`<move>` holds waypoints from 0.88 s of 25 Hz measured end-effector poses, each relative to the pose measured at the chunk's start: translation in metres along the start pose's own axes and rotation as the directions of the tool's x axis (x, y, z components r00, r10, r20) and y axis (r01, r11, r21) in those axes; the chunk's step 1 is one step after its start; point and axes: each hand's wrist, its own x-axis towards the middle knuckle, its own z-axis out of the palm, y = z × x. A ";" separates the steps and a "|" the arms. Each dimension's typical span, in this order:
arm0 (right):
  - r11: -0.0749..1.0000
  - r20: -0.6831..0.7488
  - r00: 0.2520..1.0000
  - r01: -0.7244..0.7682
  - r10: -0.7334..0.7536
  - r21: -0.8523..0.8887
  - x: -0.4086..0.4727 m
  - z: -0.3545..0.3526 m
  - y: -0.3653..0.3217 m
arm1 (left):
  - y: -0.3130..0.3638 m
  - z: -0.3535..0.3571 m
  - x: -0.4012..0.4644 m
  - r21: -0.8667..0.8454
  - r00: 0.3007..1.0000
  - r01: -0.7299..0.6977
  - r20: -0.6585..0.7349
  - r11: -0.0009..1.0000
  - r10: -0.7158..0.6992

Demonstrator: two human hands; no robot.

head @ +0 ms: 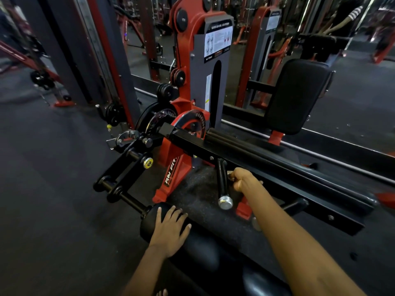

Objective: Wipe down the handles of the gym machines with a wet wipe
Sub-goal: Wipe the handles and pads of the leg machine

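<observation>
A red and black leg machine fills the view. Its black handle (222, 182) with a silver end cap (225, 202) hangs down from the black frame bar (267, 165). My right hand (242, 179) is closed just right of the handle's upper part, and a small pale bit of wet wipe (230, 174) shows at the fingers against the grip. My left hand (171, 227) lies flat, fingers spread, on the black roller pad (154, 221) in front of me, holding nothing.
The red machine base (171, 174) and pivot linkage (128, 165) stand to the left. A black back pad (299, 95) is at right. A mirror wall behind reflects other machines and people. Dark rubber floor (53, 189) lies to the left.
</observation>
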 end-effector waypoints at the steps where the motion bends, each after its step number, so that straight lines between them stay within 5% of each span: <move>1: 0.998 -0.033 0.998 0.056 -0.055 0.033 -0.004 -0.002 0.001 | 0.001 -0.003 0.001 -0.048 1.000 0.024 0.002 0.999 -0.024; 5: 0.955 -0.118 0.950 0.279 -0.290 -0.104 -0.022 -0.019 0.003 | 0.012 -0.012 0.000 -0.288 0.987 0.040 -0.139 0.957 -0.083; 10: 0.660 0.013 0.770 0.556 -0.638 -0.506 -0.064 -0.053 0.006 | 0.036 -0.044 0.002 -0.546 0.943 -0.079 -0.313 0.834 -0.116; 14: 0.563 0.048 0.703 0.606 -0.709 -0.562 -0.095 -0.066 0.011 | 0.054 -0.086 0.016 -0.587 0.915 -0.220 -0.402 0.779 -0.044; 22: 0.581 -0.102 0.658 0.569 -0.746 -0.582 -0.158 -0.125 0.020 | 0.111 -0.122 0.031 -0.585 0.894 -0.376 -0.434 0.719 0.115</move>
